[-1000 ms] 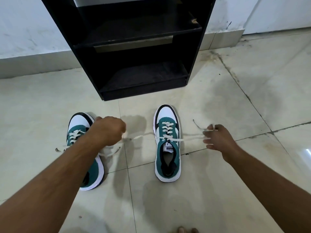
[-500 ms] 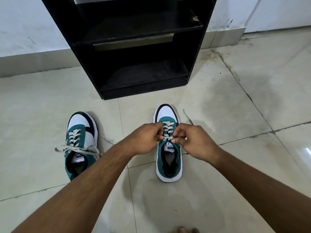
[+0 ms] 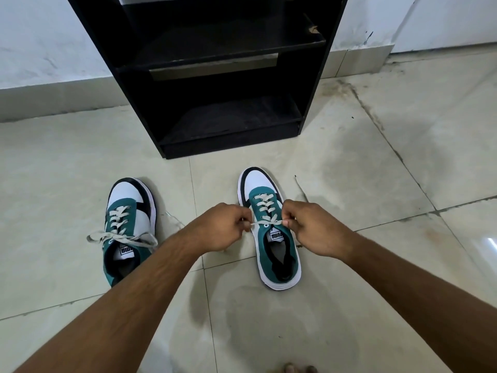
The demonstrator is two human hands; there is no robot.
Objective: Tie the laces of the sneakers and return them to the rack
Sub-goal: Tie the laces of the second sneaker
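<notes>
We are partway through the tying. The right sneaker point(image 3: 270, 232) stands on the floor tiles point(image 3: 349, 305), toe toward the rack, and its lace point(image 3: 265, 224) is stretched taut across the top eyelets between our two hands. Our left hand point(image 3: 220, 228) has its fingers curled and pinches one end of that lace just beside the shoe's inner side; our right hand point(image 3: 313, 228) pinches the other end at the outer side. We judge that a first crossing is drawn tight, though the fingers cover the spot where a knot would sit, so we cannot be sure whether any loop has been started. No finished bow shows on this shoe.

The left sneaker point(image 3: 127, 227) stands well apart on our left, partly hidden by the left forearm. Its lace ends point(image 3: 121, 238) lie spread loosely to both sides over the tongue, which looks untied to us.

Beyond both shoes stands the black rack point(image 3: 314, 109), its lower shelf point(image 3: 234, 119) holding no shoe. So what remains, as we read it, is the bow on the right sneaker, the whole tying of the left one, and setting both on a shelf.
</notes>
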